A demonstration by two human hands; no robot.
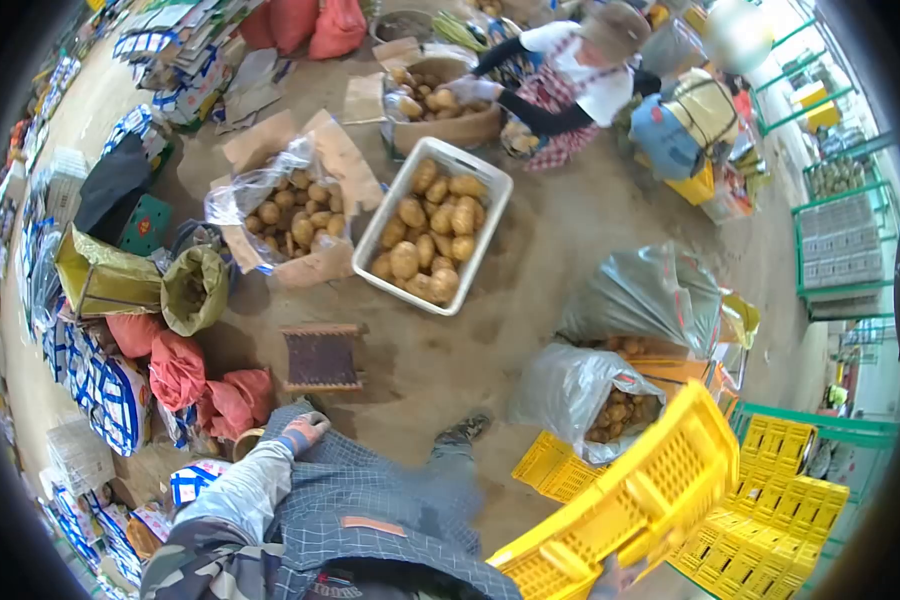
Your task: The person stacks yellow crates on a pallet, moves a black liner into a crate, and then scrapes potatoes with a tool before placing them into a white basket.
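Even, fairly bright light covers the floor (530, 370), with only soft shadows, as around the white crate (433, 226). The right side is palest, washed out near the green racks (842, 245). Grey plastic bags (660, 295) carry small shiny highlights. A wide, round view bends everything toward black edges. The near yellow crate (620, 500) looks slightly soft, and a pale round blur sits at upper right.

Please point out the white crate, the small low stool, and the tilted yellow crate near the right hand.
White crate (486, 245): head view, right rim.
Low stool (322, 358): head view, dark seat.
Yellow crate (627, 487): head view, side wall.
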